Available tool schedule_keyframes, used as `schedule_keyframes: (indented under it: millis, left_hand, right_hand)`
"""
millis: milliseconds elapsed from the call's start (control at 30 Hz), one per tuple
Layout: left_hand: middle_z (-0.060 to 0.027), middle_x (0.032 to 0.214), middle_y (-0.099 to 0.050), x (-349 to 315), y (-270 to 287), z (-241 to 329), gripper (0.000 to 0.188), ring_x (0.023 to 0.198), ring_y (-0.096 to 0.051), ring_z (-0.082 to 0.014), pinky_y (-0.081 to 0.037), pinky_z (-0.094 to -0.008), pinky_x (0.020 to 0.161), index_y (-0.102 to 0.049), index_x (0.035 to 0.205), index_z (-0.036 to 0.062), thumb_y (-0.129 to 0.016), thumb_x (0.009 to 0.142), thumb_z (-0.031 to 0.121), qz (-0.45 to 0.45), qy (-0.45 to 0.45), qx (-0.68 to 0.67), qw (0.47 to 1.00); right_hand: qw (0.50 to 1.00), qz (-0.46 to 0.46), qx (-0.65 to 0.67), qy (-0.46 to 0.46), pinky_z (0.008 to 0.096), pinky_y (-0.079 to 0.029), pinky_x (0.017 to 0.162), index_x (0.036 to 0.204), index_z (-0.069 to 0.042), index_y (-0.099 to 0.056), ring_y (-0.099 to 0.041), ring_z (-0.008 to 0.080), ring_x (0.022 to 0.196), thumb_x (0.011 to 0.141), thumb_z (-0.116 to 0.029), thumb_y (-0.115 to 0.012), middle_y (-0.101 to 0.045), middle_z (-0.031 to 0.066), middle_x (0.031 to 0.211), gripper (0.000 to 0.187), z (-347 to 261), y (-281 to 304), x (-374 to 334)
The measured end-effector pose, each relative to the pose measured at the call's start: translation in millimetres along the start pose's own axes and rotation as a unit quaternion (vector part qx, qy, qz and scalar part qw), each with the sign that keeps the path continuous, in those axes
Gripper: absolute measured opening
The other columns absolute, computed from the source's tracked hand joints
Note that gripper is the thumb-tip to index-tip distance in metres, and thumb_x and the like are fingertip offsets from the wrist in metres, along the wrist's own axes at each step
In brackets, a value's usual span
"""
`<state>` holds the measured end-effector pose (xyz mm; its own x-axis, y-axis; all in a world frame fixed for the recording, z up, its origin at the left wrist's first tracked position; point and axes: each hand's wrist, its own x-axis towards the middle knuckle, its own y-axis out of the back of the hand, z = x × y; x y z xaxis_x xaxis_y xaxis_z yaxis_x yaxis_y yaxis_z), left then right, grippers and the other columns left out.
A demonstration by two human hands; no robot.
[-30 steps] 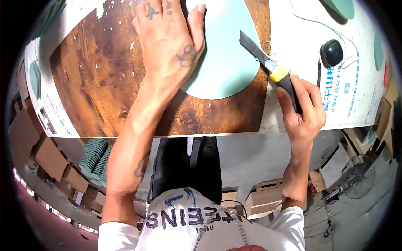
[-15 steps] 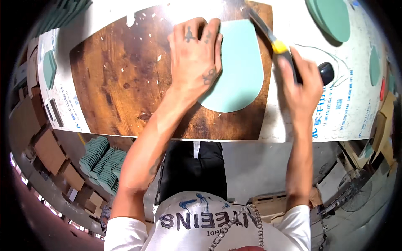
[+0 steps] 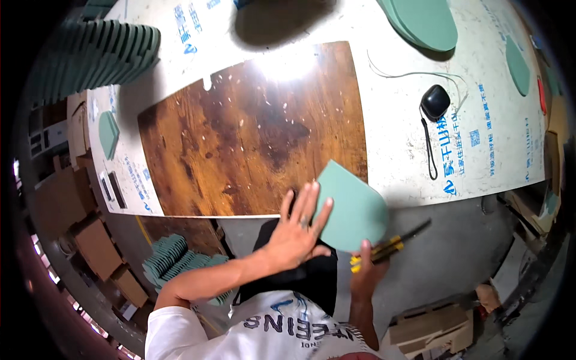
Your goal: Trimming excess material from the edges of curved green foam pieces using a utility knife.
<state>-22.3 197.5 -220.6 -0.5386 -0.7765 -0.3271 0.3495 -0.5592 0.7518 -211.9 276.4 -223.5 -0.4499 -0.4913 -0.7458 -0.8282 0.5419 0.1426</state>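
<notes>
A pale green flat piece [image 3: 354, 207], straight-edged at the top and rounded at the bottom, overhangs the table's near edge and is tilted. My left hand [image 3: 294, 231] is open, its fingers spread against the piece's left side. Below the rounded edge, my right hand [image 3: 366, 279] is closed around a utility knife [image 3: 389, 247] with a yellow and black handle. The knife's dark blade points right and away from me. My right thumb meets the lower edge of the piece; whether the other fingers support it from beneath is hidden.
A stained wooden board [image 3: 252, 138] lies on the white table [image 3: 402, 150]. A black rounded device [image 3: 435, 102] with a strap rests to its right. Green pieces [image 3: 429, 24] lie far right, with tall stacks [image 3: 114, 54] far left and more stacks [image 3: 174, 258] below the table.
The green piece has come off the wooden board toward me, over the near edge. My left hand went from pressing on it to spread fingers; my right hand brought the knife down and nearer.
</notes>
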Motion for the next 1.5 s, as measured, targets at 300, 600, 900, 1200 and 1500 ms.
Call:
schedule_keyframes:
  millis: [300,600,900,1200,1500]
  left_hand:
    - [-0.0217,0.11,-0.067,6,84,-11,0.036,0.102,-0.067,-0.0298,-0.053,-0.0385,0.089,-0.059,0.122,-0.0066,-0.061,0.089,0.006,0.287,-0.052,-0.209,0.933]
    - [-0.0363,0.138,-0.034,93,72,-120,0.059,0.128,-0.033,-0.051,-0.03,-0.0633,0.101,-0.051,0.132,-0.0051,-0.062,0.09,0.034,0.37,0.115,0.056,0.92]
    - [-0.0319,0.113,-0.049,149,62,-100,0.047,0.103,-0.048,-0.0448,-0.037,-0.0568,0.09,-0.049,0.131,-0.005,-0.054,0.095,0.025,0.421,0.112,0.202,0.877]
    - [-0.0248,0.101,-0.048,147,63,-106,0.029,0.095,-0.047,-0.0369,-0.039,-0.0461,0.085,-0.053,0.118,-0.0082,-0.051,0.091,0.003,0.418,0.094,0.173,0.887]
    - [-0.0238,0.101,-0.049,147,64,-116,0.031,0.094,-0.049,-0.0362,-0.041,-0.0441,0.083,-0.052,0.118,-0.0101,-0.052,0.087,-0.005,0.422,0.049,0.177,0.888]
  right_hand:
    - [0.94,-0.198,0.011,0.277,0.0245,-0.043,0.061,0.11,0.003,-0.055,-0.053,0.0096,0.06,0.096,-0.026,-0.061,-0.064,0.0065,0.081,0.033,-63,-23,-25]
    - [0.771,-0.079,-0.325,0.542,0.0339,-0.051,0.068,0.128,-0.003,-0.059,-0.062,0.025,0.083,0.087,-0.018,-0.072,-0.061,0.0127,0.092,0.046,-47,-61,43]
    - [0.696,-0.002,-0.459,0.552,0.0339,-0.055,0.066,0.123,-0.012,-0.065,-0.062,0.0226,0.081,0.072,-0.021,-0.085,-0.058,0.0059,0.095,0.055,-19,-55,48]
    - [0.696,-0.004,-0.469,0.544,0.0338,-0.05,0.06,0.129,-0.017,-0.065,-0.057,0.0219,0.074,0.071,-0.016,-0.086,-0.058,0.007,0.09,0.061,-27,-40,59]
    - [0.633,-0.014,-0.434,0.641,0.0244,-0.049,0.047,0.131,-0.021,-0.063,-0.059,0.0138,0.068,0.083,-0.032,-0.078,-0.058,0.0051,0.087,0.051,-67,-89,105]
